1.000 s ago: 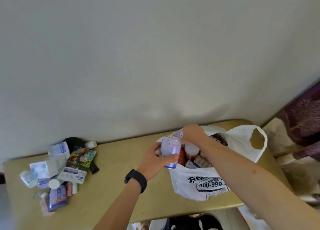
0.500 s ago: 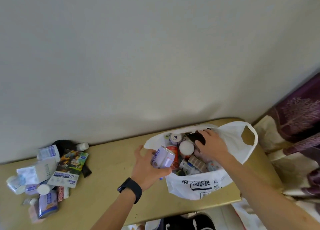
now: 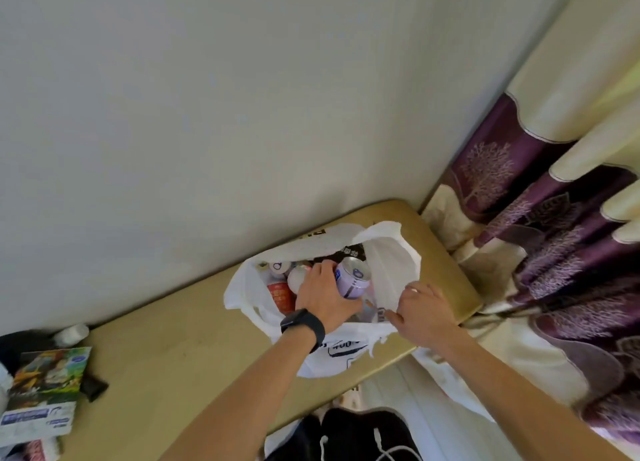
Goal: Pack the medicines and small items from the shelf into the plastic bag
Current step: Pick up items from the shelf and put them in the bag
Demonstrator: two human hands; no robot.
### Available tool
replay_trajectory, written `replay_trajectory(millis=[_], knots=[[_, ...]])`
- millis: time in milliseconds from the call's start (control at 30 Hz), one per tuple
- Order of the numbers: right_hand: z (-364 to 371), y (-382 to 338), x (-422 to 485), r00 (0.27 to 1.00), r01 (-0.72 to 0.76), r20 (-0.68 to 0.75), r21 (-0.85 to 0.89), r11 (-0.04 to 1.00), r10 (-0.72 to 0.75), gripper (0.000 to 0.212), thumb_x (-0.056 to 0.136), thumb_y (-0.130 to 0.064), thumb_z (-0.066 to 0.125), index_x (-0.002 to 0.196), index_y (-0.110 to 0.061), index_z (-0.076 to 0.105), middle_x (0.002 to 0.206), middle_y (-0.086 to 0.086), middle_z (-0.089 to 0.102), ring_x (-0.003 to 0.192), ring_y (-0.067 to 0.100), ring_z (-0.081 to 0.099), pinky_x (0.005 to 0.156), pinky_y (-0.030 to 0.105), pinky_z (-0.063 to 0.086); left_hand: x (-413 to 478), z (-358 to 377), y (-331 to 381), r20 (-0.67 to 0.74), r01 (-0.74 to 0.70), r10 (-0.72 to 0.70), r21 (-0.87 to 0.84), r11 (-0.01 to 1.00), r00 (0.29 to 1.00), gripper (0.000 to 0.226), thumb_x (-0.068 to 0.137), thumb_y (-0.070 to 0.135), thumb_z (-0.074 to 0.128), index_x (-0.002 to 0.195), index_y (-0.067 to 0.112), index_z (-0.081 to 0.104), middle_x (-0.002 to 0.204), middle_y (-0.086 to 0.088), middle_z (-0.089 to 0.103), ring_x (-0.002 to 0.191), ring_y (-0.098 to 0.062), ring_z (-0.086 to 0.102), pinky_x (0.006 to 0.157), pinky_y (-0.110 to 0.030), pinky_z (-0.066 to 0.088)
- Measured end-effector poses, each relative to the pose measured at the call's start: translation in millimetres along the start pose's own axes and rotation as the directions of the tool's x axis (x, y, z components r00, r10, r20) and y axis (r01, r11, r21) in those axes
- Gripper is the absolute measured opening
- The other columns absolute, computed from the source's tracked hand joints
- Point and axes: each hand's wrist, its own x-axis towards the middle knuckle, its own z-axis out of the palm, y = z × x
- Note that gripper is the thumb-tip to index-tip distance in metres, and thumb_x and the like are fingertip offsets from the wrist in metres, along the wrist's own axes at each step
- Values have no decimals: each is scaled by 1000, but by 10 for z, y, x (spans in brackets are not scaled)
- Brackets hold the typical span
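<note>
My left hand (image 3: 325, 296), clamped on the purple can (image 3: 351, 277), has moved inside the plastic bag (image 3: 391, 263) while my right hand (image 3: 424, 310) pinches its rim at three o'clock, so release comes next.

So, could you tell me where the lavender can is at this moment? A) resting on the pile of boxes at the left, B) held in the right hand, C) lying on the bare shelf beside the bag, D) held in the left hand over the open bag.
D: the left hand grips the lavender can inside the mouth of the plastic bag, while the right hand holds the bag's edge.
</note>
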Motion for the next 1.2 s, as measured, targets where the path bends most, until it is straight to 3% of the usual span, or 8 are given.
replay_trajectory(millis=[233,367,600,767,867,967,1100,1200], knots=[[104,19,-238,950,-207,-150,356,911,275,32,92,-49,50,119,-34,59,151,1,32,139,26,28,112,43,30,31,679,-144,233,158,-178,101,982,956,84,68,50,79,136,17,41,134,-4,51,121,-24,52,97,-33,45],[135,-24,-84,887,-329,76,796,508,456,60,79,-62,63,134,-51,41,158,-1,8,132,35,43,98,51,50,-50,838,-256,219,282,-281,26,959,934,61,77,50,72,121,20,43,121,-3,60,105,-27,62,86,-41,55],[-115,-91,156,826,-230,112,962,149,553,63,91,-18,62,149,-21,38,144,9,50,118,28,56,97,38,50,-172,661,-258,157,-28,-35,379,925,987,45,95,43,48,132,20,39,135,-6,46,120,-29,51,93,-44,48],[-621,105,-78,739,-120,-222,886,448,636,64,88,-3,50,149,-13,36,136,15,46,121,34,49,95,37,42,-265,153,-456,274,-136,-34,577,805,961,45,95,50,36,112,18,62,121,-7,60,113,-29,52,92,-41,41],[-743,66,-108,870,-291,-127,647,704,476,65,88,-12,53,148,-13,29,139,16,34,112,39,49,84,37,41,-384,-18,-527,415,-210,-71,592,778,907,51,95,55,35,98,14,66,106,-11,67,100,-30,58,87,-40,47],[-784,-135,-141,875,-384,-111,436,814,472,52,88,-27,57,137,-19,38,129,11,28,104,33,49,76,37,43,-506,3,-567,487,-316,-40,625,714,872,51,96,53,36,106,15,69,114,-11,62,111,-30,51,98,-43,39],[-762,-499,-97,750,-50,-643,179,983,155,15,86,-29,65,93,-16,63,97,6,45,79,21,49,55,31,49,-392,-106,-538,272,-223,115,410,884,955,33,93,43,43,110,27,67,118,0,60,112,-24,52,91,-38,44],[-789,-679,133,783,255,-587,5,967,-204,19,86,-33,61,96,-19,68,100,4,60,93,25,58,73,33,48,-98,-295,-554,72,-116,94,424,898,993,36,95,41,43,125,27,59,131,-1,55,121,-26,49,96,-41,43]])
